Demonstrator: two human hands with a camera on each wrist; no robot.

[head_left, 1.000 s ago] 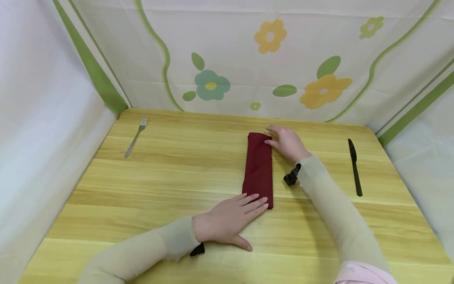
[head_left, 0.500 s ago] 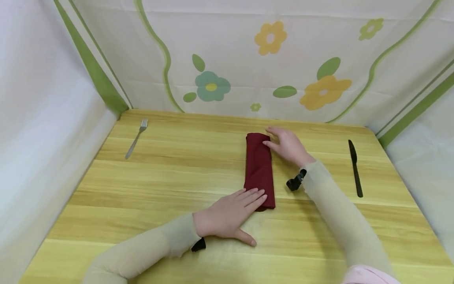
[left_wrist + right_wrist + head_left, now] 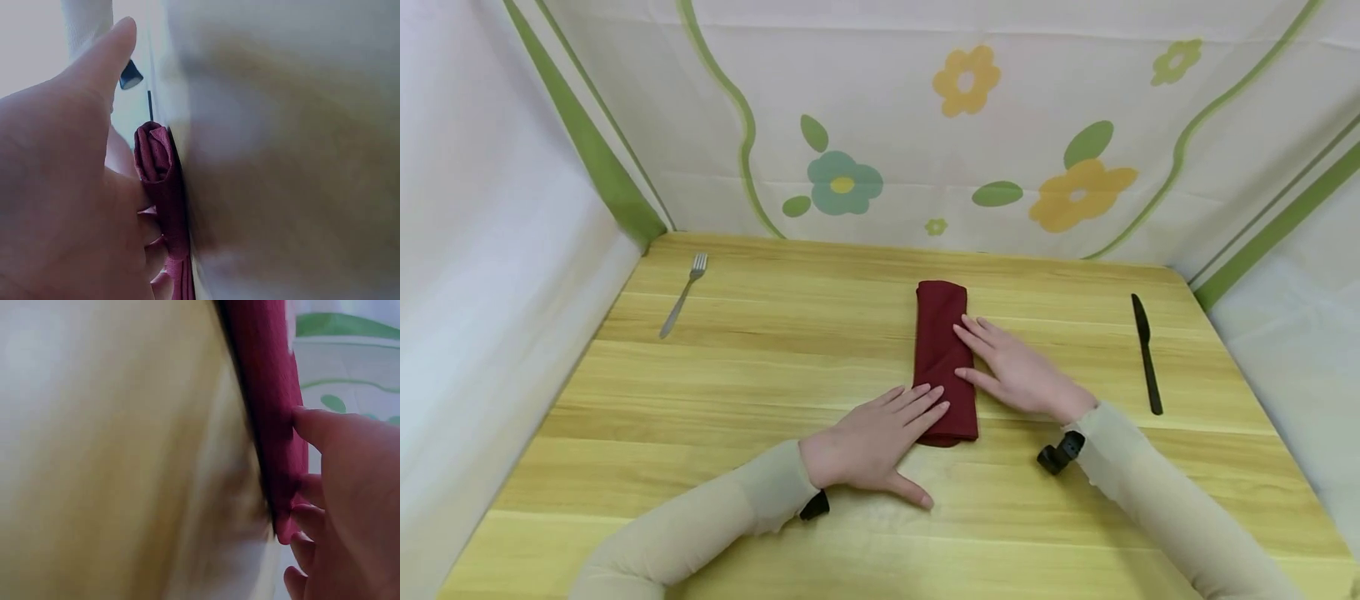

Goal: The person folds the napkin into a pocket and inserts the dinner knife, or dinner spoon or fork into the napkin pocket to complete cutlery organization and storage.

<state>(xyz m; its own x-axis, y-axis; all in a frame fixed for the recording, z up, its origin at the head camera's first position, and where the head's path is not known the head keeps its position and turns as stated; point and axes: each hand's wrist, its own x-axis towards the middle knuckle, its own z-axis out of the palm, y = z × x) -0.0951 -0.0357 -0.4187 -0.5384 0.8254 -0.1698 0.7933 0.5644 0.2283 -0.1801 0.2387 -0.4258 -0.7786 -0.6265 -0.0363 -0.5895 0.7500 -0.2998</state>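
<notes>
A dark red cloth napkin (image 3: 942, 333), folded into a long narrow strip, lies on the wooden table with its length running away from me. My left hand (image 3: 880, 442) rests its straight fingers on the napkin's near part, thumb spread out over the table. My right hand (image 3: 1018, 371) touches the right side of the strip around its middle, fingers extended. In the left wrist view the near end of the napkin (image 3: 156, 156) shows several rolled layers. Fingertips (image 3: 306, 419) press against the cloth in the right wrist view.
A silver fork (image 3: 685, 293) lies at the far left of the table (image 3: 760, 358). On the right is a black knife (image 3: 1146, 350). A white curtain (image 3: 895, 100) with printed flowers hangs behind the table, with white cloth along both sides.
My right hand has come from the napkin's far end back toward me, to its middle. My left hand has shifted slightly up and left on the near part, and the napkin's far end slightly left.
</notes>
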